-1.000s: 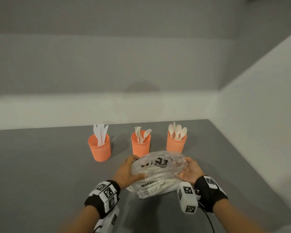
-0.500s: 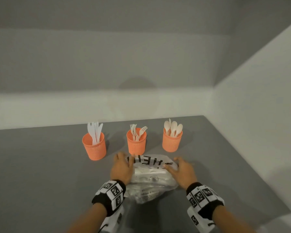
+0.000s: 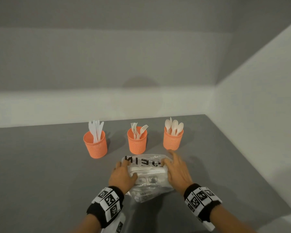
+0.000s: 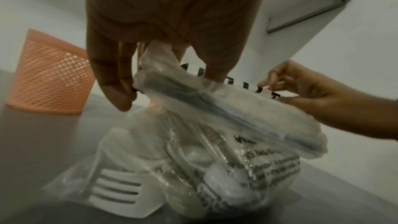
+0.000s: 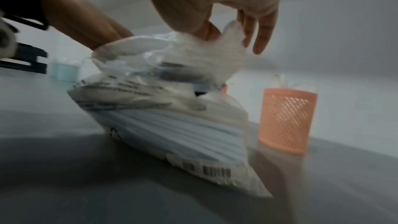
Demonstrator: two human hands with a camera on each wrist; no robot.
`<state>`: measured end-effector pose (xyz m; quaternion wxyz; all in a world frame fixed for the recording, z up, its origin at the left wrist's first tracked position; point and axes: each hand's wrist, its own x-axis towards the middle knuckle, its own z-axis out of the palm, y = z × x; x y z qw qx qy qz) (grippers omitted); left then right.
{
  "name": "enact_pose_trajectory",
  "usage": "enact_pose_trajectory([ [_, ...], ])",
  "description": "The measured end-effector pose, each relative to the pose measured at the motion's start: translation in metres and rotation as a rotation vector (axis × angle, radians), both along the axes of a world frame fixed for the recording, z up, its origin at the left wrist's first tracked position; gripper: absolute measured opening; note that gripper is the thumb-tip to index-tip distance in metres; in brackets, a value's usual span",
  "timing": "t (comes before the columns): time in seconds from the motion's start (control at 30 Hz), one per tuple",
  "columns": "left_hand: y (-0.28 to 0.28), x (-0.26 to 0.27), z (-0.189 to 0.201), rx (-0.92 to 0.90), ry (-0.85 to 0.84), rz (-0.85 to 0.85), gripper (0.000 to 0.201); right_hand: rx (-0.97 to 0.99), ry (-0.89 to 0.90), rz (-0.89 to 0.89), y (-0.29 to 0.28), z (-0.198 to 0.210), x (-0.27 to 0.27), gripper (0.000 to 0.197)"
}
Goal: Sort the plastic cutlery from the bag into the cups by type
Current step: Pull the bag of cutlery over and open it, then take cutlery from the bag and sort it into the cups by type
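Note:
A clear plastic bag (image 3: 148, 181) with black print lies on the grey table (image 3: 40, 165), white cutlery inside. My left hand (image 3: 120, 175) grips its left end. My right hand (image 3: 176, 169) pinches the right end. In the left wrist view the left hand (image 4: 120, 74) pinches the bag's (image 4: 215, 142) folded top edge, and a white fork (image 4: 120, 192) shows through the plastic. In the right wrist view the right hand (image 5: 217, 30) pinches the bag's (image 5: 172, 117) bunched top. Behind stand three orange mesh cups: knives (image 3: 96, 145), forks (image 3: 137, 142), spoons (image 3: 173, 140).
A pale wall runs behind the cups and another along the table's right side. The spoon cup is just beyond my right fingertips. A bluish container (image 5: 64, 72) and a dark object (image 5: 28, 57) sit far off in the right wrist view.
The bag, held up off the table a second ago, now lies on it. Both hands came down with it and hold its top edge near the cups.

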<state>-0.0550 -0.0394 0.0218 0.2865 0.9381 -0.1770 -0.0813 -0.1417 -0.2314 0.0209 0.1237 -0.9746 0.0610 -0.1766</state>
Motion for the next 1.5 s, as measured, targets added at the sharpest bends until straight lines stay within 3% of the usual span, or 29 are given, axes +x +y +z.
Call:
enact_pose_trajectory([
  [0.1,-0.004,-0.006,0.002,0.004,-0.024,-0.074,0.055,0.208,0.072,-0.026,0.008,0.007,0.003,0.013],
  [0.13,-0.003,-0.008,0.003,-0.004,-0.024,-0.119,0.062,0.286,0.135,-0.106,0.006,0.007,0.005,0.015],
  [0.2,0.003,-0.013,0.004,0.003,0.001,-0.209,0.076,0.289,0.354,-0.189,-0.001,0.011,0.006,0.034],
  [0.27,0.011,-0.016,0.007,0.069,0.026,-0.287,0.088,0.257,0.521,-0.153,-0.006,0.013,0.002,0.062],
  [0.37,0.018,-0.015,0.018,0.139,0.016,-0.359,0.093,0.379,0.636,-0.060,-0.015,0.016,-0.005,0.086],
  [0.53,0.006,-0.002,0.025,0.115,-0.098,-0.364,0.091,0.375,0.545,-0.013,-0.032,0.017,-0.015,0.093],
  [0.63,-0.002,0.004,0.022,0.165,-0.042,-0.350,0.092,-0.032,0.570,-0.115,-0.027,0.032,-0.023,0.085],
  [0.7,-0.005,0.003,0.024,0.197,0.001,-0.335,0.091,-0.332,0.355,-0.125,-0.013,0.040,-0.022,0.063],
  [0.77,-0.008,0.001,0.026,0.190,0.028,-0.341,0.091,-0.429,0.155,0.030,0.004,0.043,-0.016,0.037],
  [0.83,-0.010,0.000,0.029,0.152,0.043,-0.357,0.091,-0.293,0.261,0.227,0.019,0.043,-0.005,0.035],
  [0.87,-0.011,-0.002,0.030,0.126,0.047,-0.362,0.090,-0.207,0.380,0.240,0.023,0.041,0.001,0.043],
  [0.97,-0.011,-0.003,0.033,0.076,0.049,-0.371,0.090,-0.070,0.598,0.166,0.022,0.033,0.017,0.067],
  [1.07,-0.008,-0.002,0.036,0.055,0.055,-0.388,0.088,-0.072,0.730,0.114,0.019,0.022,0.029,0.075],
  [1.27,-0.002,0.000,0.039,0.028,0.050,-0.358,0.074,-0.016,0.717,0.106,0.010,0.012,0.035,0.076],
  [1.5,-0.017,0.001,0.048,-0.013,0.027,-0.310,0.065,0.037,0.615,0.035,-0.012,0.011,0.030,0.052],
])
